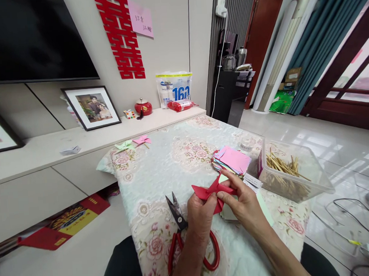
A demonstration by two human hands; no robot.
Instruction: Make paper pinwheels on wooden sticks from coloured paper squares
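Note:
Both hands hold a red folded paper pinwheel (213, 191) just above the floral tablecloth (180, 163). My left hand (200, 214) pinches its lower left part, fingers closed. From the right, my right hand (243, 201) pinches it with thumb and fingertips near the centre. Red-handled scissors (181, 230) lie on the cloth under my left wrist, blades pointing away from me. A stack of coloured paper squares (232, 160), pink on top, sits just beyond my right hand.
A clear plastic box of wooden sticks (291, 173) stands at the table's right edge. A green pinwheel (124, 146) and a pink pinwheel (141, 139) lie at the far left corner. A low cabinet (78, 140) with framed photos runs behind. Cables (349, 228) lie on the floor at right.

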